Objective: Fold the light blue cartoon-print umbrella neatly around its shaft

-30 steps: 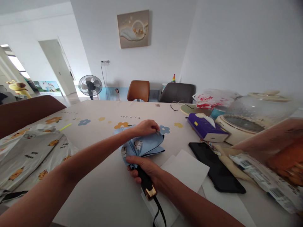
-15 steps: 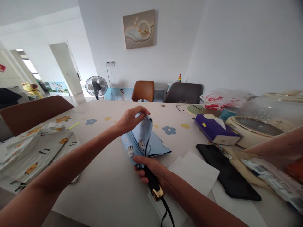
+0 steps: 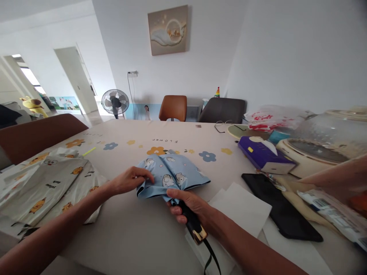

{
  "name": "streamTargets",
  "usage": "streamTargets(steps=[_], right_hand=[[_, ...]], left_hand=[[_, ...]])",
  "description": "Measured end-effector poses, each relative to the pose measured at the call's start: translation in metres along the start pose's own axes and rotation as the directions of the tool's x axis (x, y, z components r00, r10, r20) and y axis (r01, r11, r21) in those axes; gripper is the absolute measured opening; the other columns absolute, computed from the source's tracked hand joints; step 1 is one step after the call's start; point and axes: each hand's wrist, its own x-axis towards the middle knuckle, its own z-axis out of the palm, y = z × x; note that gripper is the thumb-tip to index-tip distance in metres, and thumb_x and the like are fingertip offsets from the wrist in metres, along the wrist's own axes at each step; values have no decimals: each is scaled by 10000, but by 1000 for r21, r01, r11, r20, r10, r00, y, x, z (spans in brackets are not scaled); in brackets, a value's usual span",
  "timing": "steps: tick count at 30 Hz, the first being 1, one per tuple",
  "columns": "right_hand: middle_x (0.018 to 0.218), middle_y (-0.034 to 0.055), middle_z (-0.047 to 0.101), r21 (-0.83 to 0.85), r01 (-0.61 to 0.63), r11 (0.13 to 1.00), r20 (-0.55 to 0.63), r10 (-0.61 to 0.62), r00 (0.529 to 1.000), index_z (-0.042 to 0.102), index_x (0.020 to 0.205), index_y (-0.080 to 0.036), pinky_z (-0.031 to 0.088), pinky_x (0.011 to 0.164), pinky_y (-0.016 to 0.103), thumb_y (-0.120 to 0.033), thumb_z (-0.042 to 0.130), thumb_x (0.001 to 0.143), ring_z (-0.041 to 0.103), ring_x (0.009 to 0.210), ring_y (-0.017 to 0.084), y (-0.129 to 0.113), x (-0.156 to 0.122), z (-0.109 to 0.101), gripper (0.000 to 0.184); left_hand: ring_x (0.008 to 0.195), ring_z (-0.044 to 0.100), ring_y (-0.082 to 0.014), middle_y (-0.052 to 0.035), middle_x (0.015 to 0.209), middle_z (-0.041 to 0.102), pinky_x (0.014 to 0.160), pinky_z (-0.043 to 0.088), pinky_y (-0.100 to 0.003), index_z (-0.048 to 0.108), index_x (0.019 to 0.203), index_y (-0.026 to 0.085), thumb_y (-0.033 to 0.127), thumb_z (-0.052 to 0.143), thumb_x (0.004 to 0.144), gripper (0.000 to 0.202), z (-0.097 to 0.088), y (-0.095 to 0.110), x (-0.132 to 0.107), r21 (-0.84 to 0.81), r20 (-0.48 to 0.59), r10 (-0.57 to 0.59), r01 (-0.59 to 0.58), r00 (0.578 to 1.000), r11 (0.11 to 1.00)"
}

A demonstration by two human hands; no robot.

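A folding umbrella [image 3: 172,173] with light-blue canopy, printed with white cartoon animals, lies collapsed but loosely fanned out in front of me. My right hand [image 3: 186,204] is closed round the base of its black handle, the thumb pressing on the gathered cloth. The handle ends in a gold-coloured cap with a black wrist strap [image 3: 211,256] hanging from it. At the canopy's left side, my left hand [image 3: 132,180] has its fingers bent over a fold of the cloth; its fingertips are partly hidden.
To the left lies a crumpled cream cloth [image 3: 54,183] with orange animal prints. White paper sheets [image 3: 243,208], a black phone [image 3: 279,206] and a purple tissue box [image 3: 260,152] are on the right. Glasses [image 3: 225,125] and a glass-lidded pot [image 3: 315,149] stand farther back.
My left hand has come down and left from the canopy's top to its left side. The raised fold now lies flatter and spreads left. My right hand keeps its grip.
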Motion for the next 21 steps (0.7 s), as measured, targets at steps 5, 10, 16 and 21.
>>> streamTargets(steps=[5, 10, 16, 21], right_hand=[[627, -21, 471, 4, 26, 1000, 3, -26, 1000, 510, 758, -131, 301, 303, 131, -266, 619, 717, 379, 404, 27, 2, 1, 0, 178], [538, -42, 425, -72, 23, 997, 50, -20, 999, 516, 709, -126, 313, 339, 135, -223, 592, 708, 367, 402, 32, 2, 2, -3, 123], [483, -42, 449, -175, 7, 985, 77, 6, 997, 438, 576, -148, 292, 351, 152, -189, 518, 674, 400, 346, 35, 4, 2, -5, 133], [467, -35, 452, -274, 69, 959, -9, -74, 997, 415, 497, -150, 312, 356, 172, -162, 476, 659, 425, 330, 47, 12, 4, 0, 173]], left_hand=[[622, 463, -104, -4, 697, 592, 580, 354, -189, 651, 761, 146, 146, 332, 656, 337, 5, 1, 5, -56, 77, -5, 9, 997, 998], [523, 374, -92, 19, 512, 437, 505, 295, -198, 554, 562, 150, 196, 338, 621, 228, 2, -4, 0, -166, -70, -73, 61, 995, 984], [512, 365, -107, 15, 494, 388, 484, 297, -216, 462, 524, 174, 190, 353, 623, 149, 4, -10, -9, -361, -441, -206, 37, 873, 932], [594, 435, -129, -6, 538, 457, 599, 372, -250, 427, 476, 178, 170, 354, 630, 170, -8, -1, -20, -294, -475, -19, -139, 880, 946]])
